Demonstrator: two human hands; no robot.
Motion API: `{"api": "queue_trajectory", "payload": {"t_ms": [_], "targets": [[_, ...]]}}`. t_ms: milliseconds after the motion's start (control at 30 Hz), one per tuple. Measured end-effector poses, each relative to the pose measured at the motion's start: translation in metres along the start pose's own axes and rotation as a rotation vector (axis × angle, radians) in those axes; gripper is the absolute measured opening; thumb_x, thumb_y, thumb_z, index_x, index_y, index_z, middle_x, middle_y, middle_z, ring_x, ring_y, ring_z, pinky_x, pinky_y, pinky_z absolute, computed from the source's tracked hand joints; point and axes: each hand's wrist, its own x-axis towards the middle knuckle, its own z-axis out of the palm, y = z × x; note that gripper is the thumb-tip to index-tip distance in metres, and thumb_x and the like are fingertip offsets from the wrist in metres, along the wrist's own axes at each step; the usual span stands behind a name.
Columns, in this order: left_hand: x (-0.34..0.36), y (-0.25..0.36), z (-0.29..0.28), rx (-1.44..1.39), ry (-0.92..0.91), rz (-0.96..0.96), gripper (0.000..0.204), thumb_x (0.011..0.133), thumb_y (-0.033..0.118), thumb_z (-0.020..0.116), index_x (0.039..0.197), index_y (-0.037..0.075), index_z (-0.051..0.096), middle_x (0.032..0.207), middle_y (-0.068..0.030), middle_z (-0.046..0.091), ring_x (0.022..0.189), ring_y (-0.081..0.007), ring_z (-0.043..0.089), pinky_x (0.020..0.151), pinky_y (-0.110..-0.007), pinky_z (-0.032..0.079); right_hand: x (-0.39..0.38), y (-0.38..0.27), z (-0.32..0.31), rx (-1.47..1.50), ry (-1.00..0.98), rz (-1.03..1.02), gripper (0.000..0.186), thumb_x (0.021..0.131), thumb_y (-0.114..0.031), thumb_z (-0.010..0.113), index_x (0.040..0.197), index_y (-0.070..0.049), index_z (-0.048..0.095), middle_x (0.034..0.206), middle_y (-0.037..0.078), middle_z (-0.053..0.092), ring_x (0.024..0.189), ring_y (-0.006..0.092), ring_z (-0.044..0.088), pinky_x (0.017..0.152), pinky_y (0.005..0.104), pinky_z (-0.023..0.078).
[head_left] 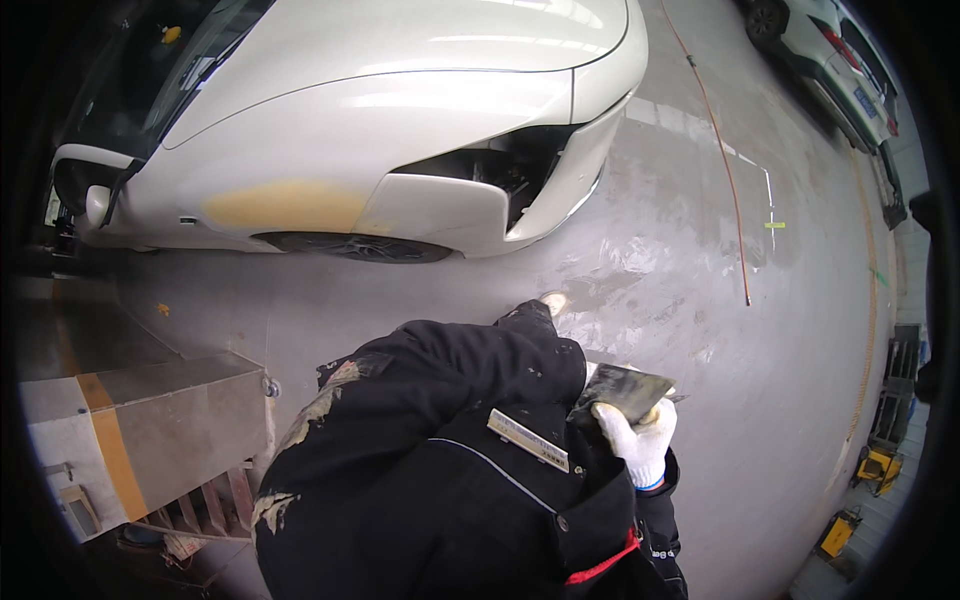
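Observation:
My right hand [640,440], in a white knit glove, is closed on a dark, flat, stained spreader plate [625,388] at the lower middle, with yellowish material near its edge. My left hand [590,370], also in white, is mostly hidden behind that plate at the end of my black sleeve; its fingers do not show. Above stands a white car [440,100] with a pale yellow filler patch [280,205] on its side, over the wheel [355,245], and an open gap [510,165] at its front corner.
A grey metal box [180,420] stands at lower left. An orange hose [715,130] lies on the grey floor [720,400]. Another white car [830,60] is at upper right, and yellow-and-black equipment [878,468] lines the right wall. My shoe [555,305] shows below the car.

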Motion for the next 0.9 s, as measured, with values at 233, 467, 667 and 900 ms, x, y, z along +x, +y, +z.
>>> {"api": "queue_trajectory", "payload": {"t_ms": [233, 467, 667, 900], "targets": [[0.15, 0.112, 0.035, -0.119, 0.121, -0.073, 0.037, 0.107, 0.031, 0.057, 0.13, 0.003, 0.063, 0.11, -0.0127, 0.072, 0.098, -0.0171, 0.068, 0.081, -0.032, 0.054, 0.085, 0.044, -0.169, 0.437, 0.358, 0.312, 0.017, 0.094, -0.004, 0.074, 0.107, 0.005, 0.073, 0.092, 0.006, 0.076, 0.076, 0.0123, 0.07, 0.069, 0.0274, 0.058], [0.297, 0.278, 0.049, -0.129, -0.276, -0.37, 0.061, 0.11, 0.049, 0.049, 0.151, 0.004, 0.046, 0.129, -0.0326, 0.059, 0.069, -0.0125, 0.053, 0.059, -0.024, 0.049, 0.161, 0.067, -0.363, 0.236, 0.886, 0.155, 0.013, 0.098, -0.004, 0.067, 0.105, 0.006, 0.072, 0.093, 0.007, 0.075, 0.075, 0.0128, 0.07, 0.068, 0.0271, 0.058], [0.385, 0.349, 0.024, -0.225, -0.21, -0.364, 0.064, 0.107, 0.06, 0.049, 0.141, 0.006, 0.053, 0.123, -0.0217, 0.063, 0.08, -0.0169, 0.063, 0.064, -0.029, 0.052, 0.254, 0.106, -0.417, 0.25, 0.735, 0.234, 0.016, 0.097, -0.012, 0.071, 0.1, 0.004, 0.074, 0.083, 0.005, 0.076, 0.068, 0.0096, 0.069, 0.063, 0.0272, 0.056], [0.516, 0.478, 0.031, -0.122, 0.206, -0.211, 0.052, 0.11, 0.054, 0.043, 0.128, 0.008, 0.062, 0.097, -0.0104, 0.064, 0.065, -0.0158, 0.053, 0.048, -0.024, 0.038, 0.39, 0.127, -0.574, -0.295, 0.498, -0.09, 0.013, 0.091, -0.015, 0.075, 0.099, -0.005, 0.076, 0.075, 0.015, 0.073, 0.068, 0.0359, 0.072, 0.062, 0.0379, 0.057]]}}
